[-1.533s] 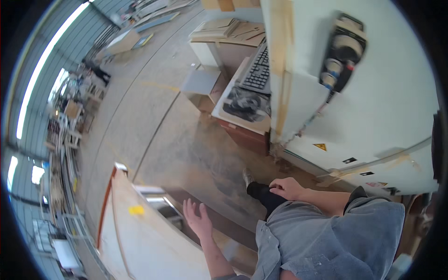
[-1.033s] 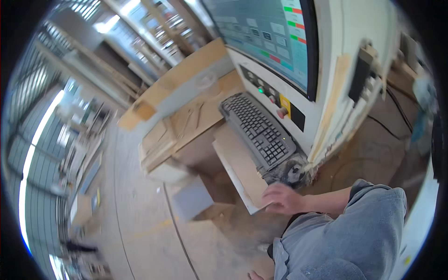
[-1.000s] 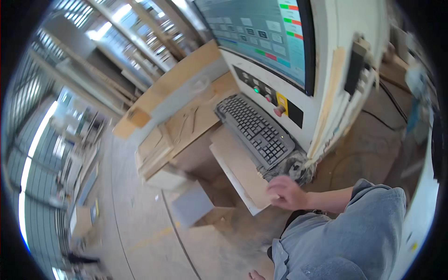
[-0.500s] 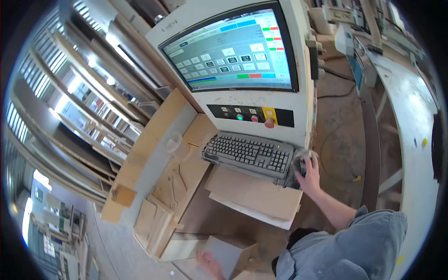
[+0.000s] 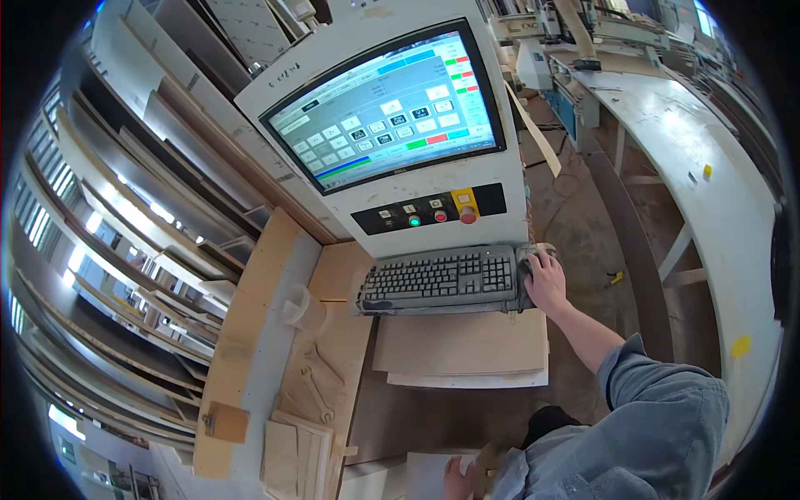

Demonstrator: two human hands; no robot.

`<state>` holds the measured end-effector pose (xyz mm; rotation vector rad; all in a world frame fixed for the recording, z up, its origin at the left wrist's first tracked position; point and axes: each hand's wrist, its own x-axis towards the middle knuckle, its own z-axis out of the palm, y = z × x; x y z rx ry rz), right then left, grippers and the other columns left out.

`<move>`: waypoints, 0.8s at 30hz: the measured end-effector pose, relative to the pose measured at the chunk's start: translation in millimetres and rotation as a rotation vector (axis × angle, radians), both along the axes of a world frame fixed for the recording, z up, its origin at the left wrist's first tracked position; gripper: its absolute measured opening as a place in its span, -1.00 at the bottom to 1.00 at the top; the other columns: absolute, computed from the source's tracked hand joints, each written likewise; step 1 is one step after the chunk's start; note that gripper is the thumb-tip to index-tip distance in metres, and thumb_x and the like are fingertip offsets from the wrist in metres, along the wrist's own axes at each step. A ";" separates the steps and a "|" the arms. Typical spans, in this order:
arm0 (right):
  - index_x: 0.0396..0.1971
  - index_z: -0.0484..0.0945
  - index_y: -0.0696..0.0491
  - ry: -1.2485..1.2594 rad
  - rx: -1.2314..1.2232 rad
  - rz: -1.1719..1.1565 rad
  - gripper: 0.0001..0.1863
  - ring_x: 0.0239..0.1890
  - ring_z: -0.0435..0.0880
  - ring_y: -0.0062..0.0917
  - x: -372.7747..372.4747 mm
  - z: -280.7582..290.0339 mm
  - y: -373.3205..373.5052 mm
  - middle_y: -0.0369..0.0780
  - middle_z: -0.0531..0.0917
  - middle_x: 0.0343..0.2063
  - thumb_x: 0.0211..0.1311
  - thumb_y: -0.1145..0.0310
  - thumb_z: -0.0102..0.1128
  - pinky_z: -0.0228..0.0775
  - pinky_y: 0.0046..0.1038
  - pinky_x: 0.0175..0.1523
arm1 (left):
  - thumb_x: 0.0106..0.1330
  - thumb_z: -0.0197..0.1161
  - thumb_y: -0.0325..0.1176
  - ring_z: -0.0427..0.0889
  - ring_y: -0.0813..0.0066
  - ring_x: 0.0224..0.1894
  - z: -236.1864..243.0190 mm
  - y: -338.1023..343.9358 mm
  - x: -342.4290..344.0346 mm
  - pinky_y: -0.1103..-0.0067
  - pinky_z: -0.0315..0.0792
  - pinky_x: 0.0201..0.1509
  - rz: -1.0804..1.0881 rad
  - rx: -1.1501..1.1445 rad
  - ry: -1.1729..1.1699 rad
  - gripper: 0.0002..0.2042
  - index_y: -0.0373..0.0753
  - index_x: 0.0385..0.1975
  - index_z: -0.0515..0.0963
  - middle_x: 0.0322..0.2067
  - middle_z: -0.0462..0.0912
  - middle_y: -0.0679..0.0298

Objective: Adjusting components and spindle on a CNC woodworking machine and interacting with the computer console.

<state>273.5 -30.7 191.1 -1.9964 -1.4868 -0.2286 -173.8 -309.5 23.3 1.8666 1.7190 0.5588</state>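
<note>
My right hand rests over a dark computer mouse, its fingers curled on it, at the right end of a black keyboard. Low in the view, my left hand is partly cut off by the lower edge. Its visible fingers look slightly apart, and it is over or against a pale flat panel; whether it touches the panel is unclear. Above the keyboard stands a lit monitor in a white cabinet, with a button strip carrying green and red buttons below it.
Brown boards lie below the keyboard. On the wooden shelf to the left are a plastic cup, a wrench and wood offcuts. Large sheets stand in a rack farther left. A long white table curves along the right.
My left hand has moved right across the pale panel. My right hand stays on the mouse. The whole view has turned, shifting the monitor left and the shelf items lower.
</note>
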 end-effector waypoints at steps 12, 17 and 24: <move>-0.07 0.47 0.05 -0.033 0.139 -0.084 -0.58 0.09 0.48 -0.16 -5.2 -8.4 0.7 -0.11 0.49 0.05 0.00 0.37 0.26 0.37 -0.20 0.15 | 0.25 0.30 -0.01 0.66 0.09 -0.05 17.0 43.1 -14.2 0.31 0.53 0.00 -0.145 -0.032 0.054 -0.45 -0.32 0.08 0.50 0.00 0.58 -0.08; -0.13 0.49 0.04 -0.047 0.144 -0.117 -0.63 0.07 0.49 -0.19 -6.4 -4.3 -4.6 -0.14 0.52 0.00 0.00 0.38 0.26 0.39 -0.20 0.12 | 0.27 0.28 -0.01 0.62 0.13 0.04 50.7 62.6 22.8 0.35 0.50 0.10 -0.099 -0.243 -0.174 -0.44 -0.29 0.13 0.47 0.14 0.49 -0.03; -0.16 0.51 0.00 -0.054 0.179 -0.141 -0.67 0.04 0.51 -0.21 -8.6 -3.3 -4.1 -0.15 0.53 -0.03 0.00 0.37 0.27 0.42 -0.20 0.08 | 0.29 0.25 -0.03 0.65 0.15 -0.01 25.7 31.2 14.2 0.38 0.54 0.02 -0.232 -0.236 -0.076 -0.44 -0.34 0.13 0.46 0.10 0.52 -0.05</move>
